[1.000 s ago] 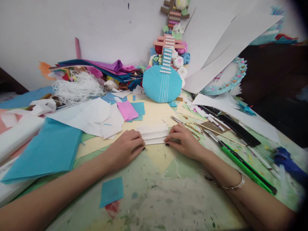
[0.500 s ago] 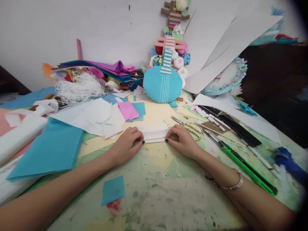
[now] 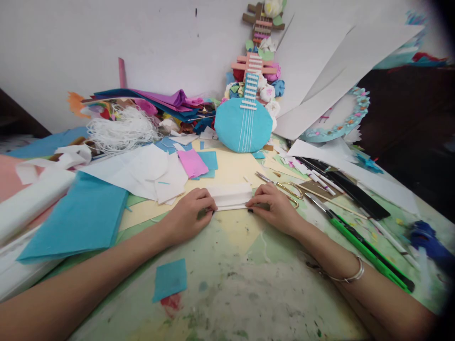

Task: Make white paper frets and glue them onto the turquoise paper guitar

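Note:
A small strip of white paper [image 3: 231, 193] lies on the table between my hands, its near edge folded or rolled into a narrow band. My left hand [image 3: 197, 210] pinches its left end between thumb and fingers. At the right end, my right hand [image 3: 272, 206] grips the same paper with curled fingers and thumb. Just beyond my right hand are gold-handled scissors [image 3: 289, 188]. A blue paper lute [image 3: 243, 125] with white strings stands behind the paper. A pink paper packet [image 3: 192, 163] rests on blue paper pieces beyond my left hand.
A green utility knife [image 3: 366, 248] and a black bar [image 3: 359, 195] lie to the right, near a blue glue gun [image 3: 428, 241]. Folded teal paper [image 3: 78, 218] and a bundle of white string [image 3: 122, 129] are on the left. A blue square [image 3: 170, 279] lies in front.
The whole view has shifted slightly, so things sit a little further right. Both hands stay at the ends of the white paper; the right fingers have moved slightly.

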Tool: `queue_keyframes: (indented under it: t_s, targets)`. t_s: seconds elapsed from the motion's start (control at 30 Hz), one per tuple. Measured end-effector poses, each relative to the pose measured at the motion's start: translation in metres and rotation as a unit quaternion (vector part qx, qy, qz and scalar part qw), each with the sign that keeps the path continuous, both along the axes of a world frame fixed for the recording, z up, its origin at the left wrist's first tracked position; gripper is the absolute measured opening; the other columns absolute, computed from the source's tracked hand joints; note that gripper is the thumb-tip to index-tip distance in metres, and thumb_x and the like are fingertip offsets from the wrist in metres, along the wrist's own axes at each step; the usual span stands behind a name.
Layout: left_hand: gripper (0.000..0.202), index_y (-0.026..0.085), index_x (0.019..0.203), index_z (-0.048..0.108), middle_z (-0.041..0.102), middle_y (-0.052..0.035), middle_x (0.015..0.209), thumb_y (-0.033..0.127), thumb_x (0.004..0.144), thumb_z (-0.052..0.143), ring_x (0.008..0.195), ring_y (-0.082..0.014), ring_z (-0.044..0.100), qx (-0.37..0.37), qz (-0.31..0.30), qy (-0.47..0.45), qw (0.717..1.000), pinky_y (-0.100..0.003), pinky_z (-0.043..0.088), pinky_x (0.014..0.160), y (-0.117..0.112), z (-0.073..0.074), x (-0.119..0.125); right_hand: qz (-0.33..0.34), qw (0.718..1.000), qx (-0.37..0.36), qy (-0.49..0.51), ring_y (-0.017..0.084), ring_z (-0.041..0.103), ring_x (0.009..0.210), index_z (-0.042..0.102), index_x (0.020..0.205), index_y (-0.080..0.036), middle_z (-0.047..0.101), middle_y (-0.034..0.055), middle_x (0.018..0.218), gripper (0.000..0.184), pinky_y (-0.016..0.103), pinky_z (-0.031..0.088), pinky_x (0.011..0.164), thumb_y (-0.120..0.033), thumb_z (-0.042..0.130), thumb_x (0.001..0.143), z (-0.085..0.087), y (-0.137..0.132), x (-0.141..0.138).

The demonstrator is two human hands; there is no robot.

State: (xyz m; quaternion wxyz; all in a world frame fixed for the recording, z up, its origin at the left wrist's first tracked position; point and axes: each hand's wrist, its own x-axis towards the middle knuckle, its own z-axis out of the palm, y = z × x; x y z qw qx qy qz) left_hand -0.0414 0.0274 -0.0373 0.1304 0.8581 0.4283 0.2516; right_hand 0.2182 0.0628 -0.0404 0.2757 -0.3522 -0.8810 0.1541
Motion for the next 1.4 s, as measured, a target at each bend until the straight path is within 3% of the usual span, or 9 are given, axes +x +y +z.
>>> queue_keyframes:
  t_s: [0.23,0.4,0.67,0.77,0.87,0.93,1.1,1.23,1.4]
  targets:
    - [0.013,0.016,0.081,0.06,0.058,-0.0052,0.081,0.014,0.086,0.048,0.081,-0.0188,0.05,0.036,-0.017,0.025,0.999,-0.032,0.042,0.073,0.003,-0.002,-0.005,-0.025,0.998,-0.05,-0.016,0.019,0.048,0.084,0.065,0.081,-0.016,0.054,0.0059,0.083,0.013,0.035,0.042,0.076,-0.006,0.057,0.079,0.003,-0.004,-0.006]
    - [0.011,0.016,0.083,0.059,0.06,-0.0043,0.078,0.012,0.086,0.049,0.079,-0.0186,0.05,0.019,-0.033,0.026,0.999,-0.032,0.042,0.071,0.003,0.003,-0.004,-0.042,0.994,-0.095,-0.013,0.02,0.048,0.083,0.063,0.072,-0.017,0.056,0.0045,0.079,0.012,0.035,0.04,0.075,-0.006,0.06,0.074,0.006,-0.008,-0.006]
    - [0.019,0.016,0.082,0.063,0.066,-0.0075,0.082,0.017,0.091,0.046,0.081,-0.0206,0.055,0.105,-0.022,0.069,0.992,-0.037,0.046,0.074,-0.008,0.001,0.0,-0.002,1.0,-0.015,-0.014,0.02,0.052,0.081,0.063,0.077,-0.017,0.063,0.0055,0.078,0.017,0.034,0.045,0.073,-0.002,0.057,0.073,0.007,-0.012,-0.005]
    - [0.018,0.016,0.087,0.062,0.068,-0.0097,0.104,0.017,0.091,0.045,0.099,-0.0233,0.058,0.125,-0.019,0.073,0.989,-0.042,0.046,0.086,-0.009,-0.002,0.001,0.01,1.0,0.004,-0.005,0.023,0.055,0.093,0.064,0.079,-0.018,0.067,0.0097,0.093,0.016,0.038,0.047,0.081,-0.004,0.056,0.075,0.006,-0.012,-0.005]
    - [0.019,0.016,0.084,0.06,0.052,-0.0126,0.133,0.014,0.091,0.042,0.126,-0.0298,0.041,0.129,-0.007,0.107,0.986,-0.055,0.034,0.102,-0.011,-0.001,0.002,0.013,1.0,-0.003,-0.01,0.027,0.049,0.117,0.063,0.079,-0.018,0.06,0.0138,0.122,0.014,0.046,0.042,0.094,-0.008,0.054,0.078,0.005,-0.011,-0.005]
    - [0.021,0.015,0.08,0.06,0.046,-0.0141,0.137,0.012,0.09,0.042,0.131,-0.033,0.032,0.144,0.009,0.119,0.982,-0.059,0.029,0.103,-0.012,0.002,0.004,0.01,1.0,-0.013,-0.02,0.028,0.043,0.125,0.063,0.08,-0.019,0.055,0.0137,0.131,0.014,0.049,0.04,0.098,-0.009,0.054,0.079,0.004,-0.011,-0.004]
    - [0.019,0.015,0.078,0.061,0.058,-0.0113,0.104,0.009,0.088,0.045,0.103,-0.0273,0.045,0.179,0.001,0.13,0.975,-0.048,0.042,0.088,-0.015,0.007,0.006,-0.022,0.999,0.027,-0.031,0.03,0.038,0.122,0.063,0.077,-0.021,0.056,0.0101,0.125,0.012,0.053,0.037,0.098,-0.01,0.057,0.078,0.004,-0.013,-0.004]
    - [0.023,0.013,0.079,0.059,0.057,-0.0103,0.091,0.008,0.09,0.039,0.084,-0.0204,0.049,0.134,-0.049,0.168,0.975,-0.037,0.047,0.076,-0.015,0.005,0.006,-0.042,0.995,0.076,-0.055,0.027,0.044,0.1,0.066,0.077,-0.021,0.056,0.0101,0.1,0.012,0.045,0.041,0.085,-0.012,0.058,0.079,0.004,-0.015,-0.006]
    - [0.027,0.015,0.081,0.06,0.057,-0.0069,0.079,0.01,0.092,0.036,0.074,-0.0173,0.053,0.094,-0.049,0.152,0.983,-0.032,0.049,0.07,-0.016,0.006,0.005,-0.005,0.994,0.054,-0.092,0.02,0.048,0.078,0.064,0.081,-0.018,0.057,0.0059,0.074,0.017,0.036,0.039,0.069,-0.008,0.049,0.083,0.005,-0.016,-0.008]
